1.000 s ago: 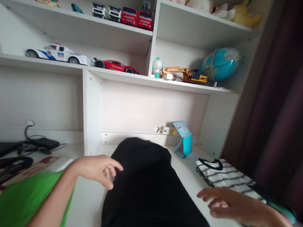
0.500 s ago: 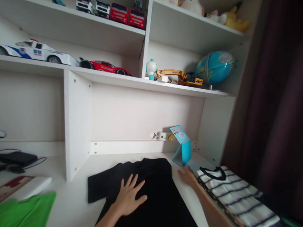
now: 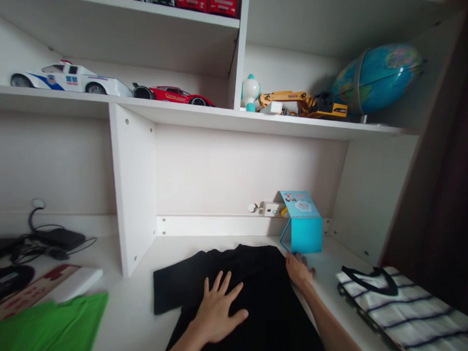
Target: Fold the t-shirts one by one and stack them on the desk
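A black T-shirt [image 3: 264, 299] lies spread on the white desktop, with one short sleeve stretched out to the left. My left hand [image 3: 218, 310] rests flat on its chest area, palm down and fingers spread. At the shirt's upper right edge is my right hand [image 3: 300, 270]. Its fingers are drawn together at the cloth there, and some are partly hidden. No sleeve shows on that side. Just behind my right hand stands a blue desk calendar [image 3: 306, 234].
A folded striped shirt [image 3: 413, 310] tops a clothes pile at right. Green cloth [image 3: 52, 325], a flat box [image 3: 34, 291] and a black adapter [image 3: 59, 237] with cables lie left. A divider [image 3: 135, 192] rises behind. Above, a shelf [image 3: 266, 120] holds toy vehicles and a globe [image 3: 379, 78].
The view has shifted, bringing the calendar and shelves into different positions. My right hand has come in to the shirt's edge from beside it. My left hand stays spread on the shirt.
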A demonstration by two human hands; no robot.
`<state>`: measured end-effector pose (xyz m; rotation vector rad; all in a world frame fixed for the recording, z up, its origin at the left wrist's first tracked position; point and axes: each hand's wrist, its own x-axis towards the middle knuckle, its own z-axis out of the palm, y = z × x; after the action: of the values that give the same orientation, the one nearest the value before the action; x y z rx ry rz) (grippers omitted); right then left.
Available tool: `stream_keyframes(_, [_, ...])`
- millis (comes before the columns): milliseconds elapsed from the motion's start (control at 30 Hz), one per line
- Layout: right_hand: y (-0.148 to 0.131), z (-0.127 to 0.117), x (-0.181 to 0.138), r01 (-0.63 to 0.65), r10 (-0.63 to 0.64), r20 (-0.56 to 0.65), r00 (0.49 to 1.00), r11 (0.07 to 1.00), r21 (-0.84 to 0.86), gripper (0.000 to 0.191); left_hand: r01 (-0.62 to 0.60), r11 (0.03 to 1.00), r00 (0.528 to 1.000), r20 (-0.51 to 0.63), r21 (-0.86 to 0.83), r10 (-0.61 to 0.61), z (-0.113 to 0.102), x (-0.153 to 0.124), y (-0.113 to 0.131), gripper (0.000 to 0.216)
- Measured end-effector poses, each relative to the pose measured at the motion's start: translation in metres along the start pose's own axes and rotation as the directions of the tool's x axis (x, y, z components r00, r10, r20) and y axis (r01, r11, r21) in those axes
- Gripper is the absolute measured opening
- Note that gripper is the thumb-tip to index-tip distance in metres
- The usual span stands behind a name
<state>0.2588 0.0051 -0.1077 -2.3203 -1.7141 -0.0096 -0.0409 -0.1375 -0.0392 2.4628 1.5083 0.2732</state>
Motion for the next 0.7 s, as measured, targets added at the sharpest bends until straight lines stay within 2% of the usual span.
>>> stream_keyframes(133, [0.004,-0.003,-0.005,0.029,-0.028,-0.022,0.999,0.998,0.05,0.046,-0.003,1.0,1.0,-0.004,0.012,0.003,0.002,0.0,-0.001,0.066])
stream_keyframes(300, [-0.009,-0.034,-0.02,0.095,-0.083,-0.127,0.988,0.991,0.097,0.048,-0.009,1.0,1.0,-0.004,0.02,0.009,0.003,-0.001,-0.004,0.067])
stream_keyframes(367, [-0.023,-0.047,-0.037,0.195,-0.175,-0.174,0.969,0.975,0.104,0.049,-0.013,1.0,1.0,-0.012,0.023,0.014,0.005,-0.002,-0.004,0.066])
stream_keyframes(433, [-0.039,-0.054,-0.062,0.35,-0.328,-0.181,0.927,0.931,0.102,0.046,-0.014,0.999,1.0,-0.024,0.031,0.015,0.006,-0.001,-0.003,0.065])
stream_keyframes(533, [-0.055,-0.051,-0.105,0.521,-0.514,-0.085,0.854,0.847,0.108,0.042,-0.009,0.999,1.0,-0.003,0.035,0.009,0.003,-0.001,-0.001,0.065])
stream_keyframes(633, [-0.054,-0.047,-0.143,0.522,-0.532,0.087,0.842,0.845,0.12,0.053,0.038,0.999,0.992,0.119,-0.007,-0.036,-0.011,-0.002,-0.006,0.079])
stream_keyframes(700, [-0.046,-0.051,-0.165,0.514,-0.529,0.169,0.832,0.848,0.129,0.056,0.123,0.992,0.969,0.22,-0.04,-0.111,-0.028,-0.005,-0.017,0.084])
